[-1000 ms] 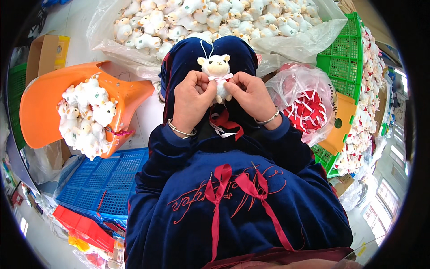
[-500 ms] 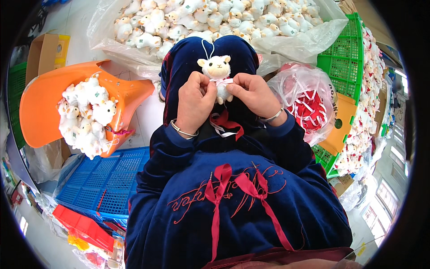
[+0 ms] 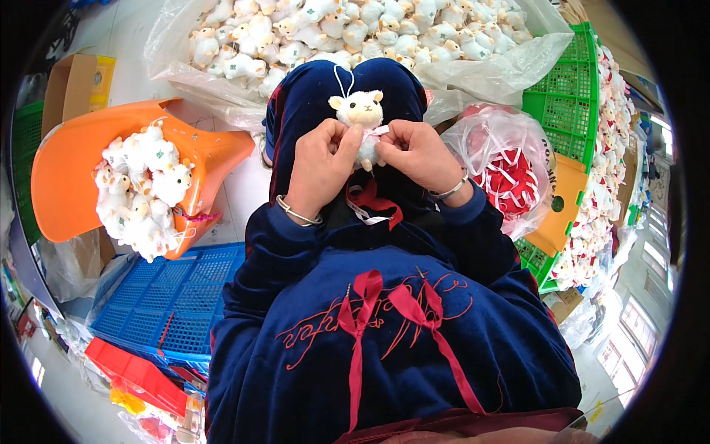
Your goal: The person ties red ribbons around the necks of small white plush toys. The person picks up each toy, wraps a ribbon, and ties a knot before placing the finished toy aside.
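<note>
Drawstrings (image 3: 358,333) of dark pink hang down the blue top (image 3: 296,296). Just beyond, red and white ribbons (image 3: 392,214) lie on the lap (image 3: 314,92). Above it, the left hand (image 3: 324,164) grips a white toy (image 3: 364,109) upright, thumb across its chest. The right hand (image 3: 425,157) has thumb and fingertips closed together at the pale pink bow (image 3: 381,131) at its neck. Leftward, an orange chair (image 3: 66,177) bears more toys (image 3: 144,189); rightward sits a clear bag (image 3: 473,137) of red cloth (image 3: 510,181). Farther off, a plastic sack (image 3: 166,44) holds a heap of white toys (image 3: 362,33).

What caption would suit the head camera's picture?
Left hand and right hand hold a plush toy with a ribbon.
</note>
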### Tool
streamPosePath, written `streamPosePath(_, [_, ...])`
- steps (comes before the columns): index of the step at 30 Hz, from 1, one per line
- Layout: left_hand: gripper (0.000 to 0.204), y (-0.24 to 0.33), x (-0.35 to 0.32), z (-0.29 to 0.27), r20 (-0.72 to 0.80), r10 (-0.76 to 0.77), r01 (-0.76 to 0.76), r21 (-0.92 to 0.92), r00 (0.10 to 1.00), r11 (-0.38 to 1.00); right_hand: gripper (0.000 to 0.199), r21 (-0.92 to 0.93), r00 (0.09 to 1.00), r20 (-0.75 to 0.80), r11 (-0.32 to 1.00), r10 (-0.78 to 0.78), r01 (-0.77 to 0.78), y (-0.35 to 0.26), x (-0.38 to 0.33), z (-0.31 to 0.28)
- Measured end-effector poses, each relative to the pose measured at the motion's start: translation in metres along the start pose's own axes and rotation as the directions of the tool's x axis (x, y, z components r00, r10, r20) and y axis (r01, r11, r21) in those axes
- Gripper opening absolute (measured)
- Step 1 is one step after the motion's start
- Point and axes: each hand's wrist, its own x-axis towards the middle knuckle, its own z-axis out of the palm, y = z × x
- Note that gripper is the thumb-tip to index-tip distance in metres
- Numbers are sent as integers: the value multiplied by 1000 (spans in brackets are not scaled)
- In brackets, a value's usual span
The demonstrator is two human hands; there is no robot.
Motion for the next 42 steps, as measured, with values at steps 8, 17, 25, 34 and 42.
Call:
streamPosePath(8, [25,-12,1,9,-53,75,-79,-75,996,994,20,47,999,43,999,-30,28,5,1,-5])
streamPosePath(17, [21,-9,-1,2,48,13,-4,-181,999,983,23,12,994,108,1000,-15,14,4,5,-12])
streamPosePath(25, [24,2,5,4,11,-46,46,-59,999,997,21,45,997,67,998,-36,33,6,4,-6])
streamPosePath(34, [19,-7,2,2,45,-24,32,-192,999,981,20,-18,996,80,999,-37,38,7,6,-12])
streamPosePath(42, [18,-13,3,-5,92,-61,78,-196,994,977,15,-55,997,53,997,-55,58,14,10,-12])
